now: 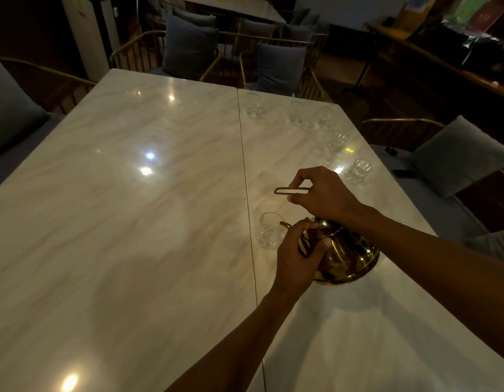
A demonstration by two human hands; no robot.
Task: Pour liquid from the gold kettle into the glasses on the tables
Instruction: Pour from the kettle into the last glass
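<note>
The gold kettle [349, 258] is tipped to the left over the right marble table [344, 321], its thin spout reaching the rim of a clear glass [269, 230]. My right hand [321, 193] is shut on the kettle's slim looped handle [287, 190]. Closed around the kettle's top, where the lid sits, is my left hand [297, 256]. Whether liquid is flowing cannot be made out. Several more clear glasses stand along the right table's far and right edges, among them one at the far end [252, 104] and one near my right hand [359, 171].
A second marble table [118, 207] joins the first along a seam. Gold-framed chairs with grey cushions [188, 46] stand around both. A grey cushion [465, 154] and a small dark object [403, 173] lie on the seat at right. A wooden counter [443, 66] runs behind.
</note>
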